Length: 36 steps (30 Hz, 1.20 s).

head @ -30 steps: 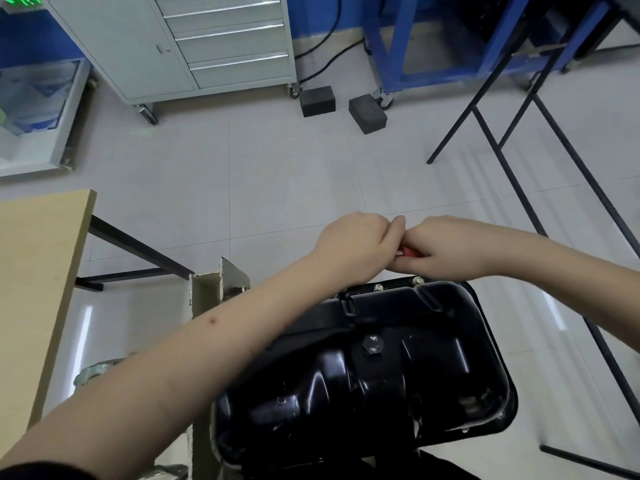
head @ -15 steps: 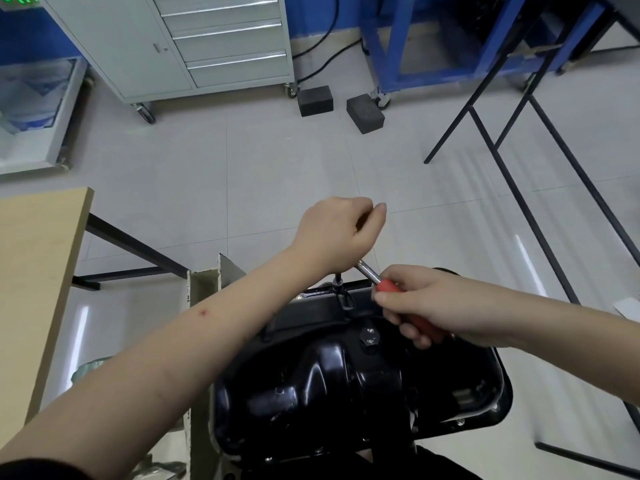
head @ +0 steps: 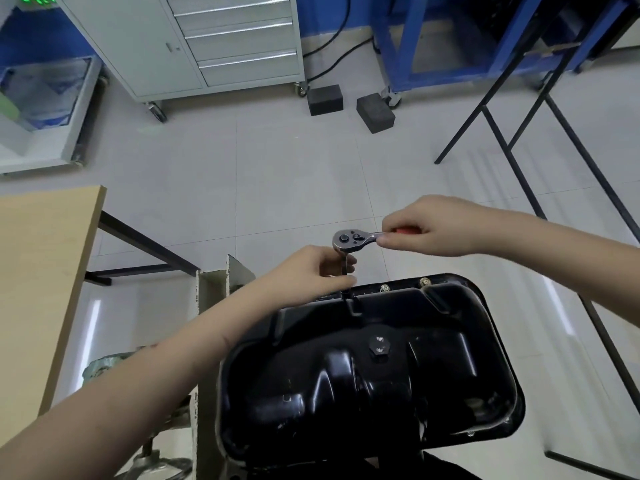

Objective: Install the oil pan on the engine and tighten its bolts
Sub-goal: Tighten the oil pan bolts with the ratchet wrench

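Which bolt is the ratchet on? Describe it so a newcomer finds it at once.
Start at the black oil pan and follow its far rim. The ratchet stands on an extension over the rim's left part. Two bare brass-coloured bolts sit to its right.

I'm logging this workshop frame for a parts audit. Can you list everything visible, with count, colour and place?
oil pan: 1, black, centre bottom
flange bolts: 2 visible, brass-toned, pan's far edge
drain plug: 1, dark, pan top
ratchet: 1, chrome, red handle, above far edge
extension: 1, chrome, upright under ratchet
table: 1, wood, left
cabinet: 1, grey, back
blocks: 2, black, on floor
left hand: steadies extension
right hand: grips handle
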Each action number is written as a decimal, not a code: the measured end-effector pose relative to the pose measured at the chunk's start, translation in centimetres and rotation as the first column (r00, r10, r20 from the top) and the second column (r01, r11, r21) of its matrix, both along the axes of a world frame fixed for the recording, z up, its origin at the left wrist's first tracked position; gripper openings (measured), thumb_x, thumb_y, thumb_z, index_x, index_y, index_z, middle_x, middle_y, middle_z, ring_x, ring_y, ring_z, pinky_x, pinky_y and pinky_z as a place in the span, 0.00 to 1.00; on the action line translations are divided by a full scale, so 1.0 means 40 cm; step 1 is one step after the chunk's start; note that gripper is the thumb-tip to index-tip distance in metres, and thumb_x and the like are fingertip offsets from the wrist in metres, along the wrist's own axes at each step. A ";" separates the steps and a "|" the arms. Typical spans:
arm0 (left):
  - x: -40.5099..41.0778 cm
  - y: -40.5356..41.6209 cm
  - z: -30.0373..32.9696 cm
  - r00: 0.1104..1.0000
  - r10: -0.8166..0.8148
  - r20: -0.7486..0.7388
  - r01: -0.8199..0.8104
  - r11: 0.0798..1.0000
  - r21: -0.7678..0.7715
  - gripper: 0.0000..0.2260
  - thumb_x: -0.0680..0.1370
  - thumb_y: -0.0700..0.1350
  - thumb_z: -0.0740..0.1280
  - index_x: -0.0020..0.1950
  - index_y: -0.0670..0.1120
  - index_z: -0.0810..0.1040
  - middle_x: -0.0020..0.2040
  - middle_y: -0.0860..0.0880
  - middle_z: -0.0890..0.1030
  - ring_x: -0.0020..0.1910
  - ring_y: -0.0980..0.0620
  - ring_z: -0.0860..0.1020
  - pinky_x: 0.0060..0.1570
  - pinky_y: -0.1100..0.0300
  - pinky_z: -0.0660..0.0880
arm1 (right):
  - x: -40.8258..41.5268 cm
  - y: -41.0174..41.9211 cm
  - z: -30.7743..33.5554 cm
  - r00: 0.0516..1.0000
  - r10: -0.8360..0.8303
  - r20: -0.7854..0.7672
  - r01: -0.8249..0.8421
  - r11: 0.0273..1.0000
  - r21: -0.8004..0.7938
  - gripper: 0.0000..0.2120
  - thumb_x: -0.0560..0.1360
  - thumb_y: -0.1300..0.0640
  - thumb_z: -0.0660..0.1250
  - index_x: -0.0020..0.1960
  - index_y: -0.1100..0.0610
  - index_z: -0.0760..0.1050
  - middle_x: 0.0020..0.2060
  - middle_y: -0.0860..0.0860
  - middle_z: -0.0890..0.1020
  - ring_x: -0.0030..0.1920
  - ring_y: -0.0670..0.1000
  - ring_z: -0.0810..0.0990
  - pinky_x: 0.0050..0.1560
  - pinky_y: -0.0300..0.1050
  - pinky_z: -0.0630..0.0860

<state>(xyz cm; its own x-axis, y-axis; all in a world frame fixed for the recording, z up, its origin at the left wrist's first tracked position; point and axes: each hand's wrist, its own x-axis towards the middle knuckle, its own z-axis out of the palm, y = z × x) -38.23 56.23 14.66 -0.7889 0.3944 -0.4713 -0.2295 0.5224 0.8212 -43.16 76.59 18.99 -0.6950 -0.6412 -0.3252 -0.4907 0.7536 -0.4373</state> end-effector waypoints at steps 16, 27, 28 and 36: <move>0.013 0.028 0.006 0.881 -0.357 -0.312 0.234 0.900 -0.368 0.14 0.79 0.48 0.59 0.40 0.38 0.72 0.27 0.48 0.66 0.31 0.47 0.65 0.32 0.58 0.56 | 0.001 0.000 0.015 0.839 0.321 -0.440 -0.229 0.941 0.249 0.19 0.77 0.39 0.50 0.57 0.46 0.73 0.48 0.45 0.78 0.51 0.50 0.76 0.37 0.41 0.64; 0.005 0.015 0.003 0.887 -0.371 -0.277 0.280 0.906 -0.317 0.14 0.78 0.47 0.61 0.43 0.37 0.74 0.30 0.42 0.69 0.30 0.48 0.64 0.31 0.59 0.59 | 0.109 -0.014 0.007 0.845 0.215 -0.489 -0.069 0.952 0.300 0.24 0.77 0.38 0.46 0.49 0.55 0.72 0.43 0.51 0.78 0.46 0.57 0.78 0.29 0.40 0.55; 0.002 0.012 0.002 0.885 -0.376 -0.273 0.287 0.905 -0.313 0.13 0.78 0.47 0.61 0.41 0.38 0.73 0.28 0.45 0.68 0.28 0.50 0.63 0.29 0.62 0.58 | 0.120 -0.016 0.002 0.855 0.201 -0.478 -0.050 0.949 0.311 0.24 0.77 0.38 0.45 0.50 0.54 0.72 0.44 0.50 0.78 0.46 0.56 0.78 0.27 0.40 0.52; -0.003 0.009 0.002 0.880 -0.372 -0.297 0.293 0.915 -0.277 0.15 0.78 0.45 0.62 0.31 0.51 0.65 0.25 0.51 0.64 0.25 0.55 0.61 0.28 0.67 0.60 | 0.126 -0.005 -0.013 0.946 -0.026 -0.323 0.071 0.989 0.130 0.21 0.74 0.36 0.48 0.32 0.50 0.56 0.29 0.46 0.65 0.35 0.50 0.66 0.27 0.41 0.53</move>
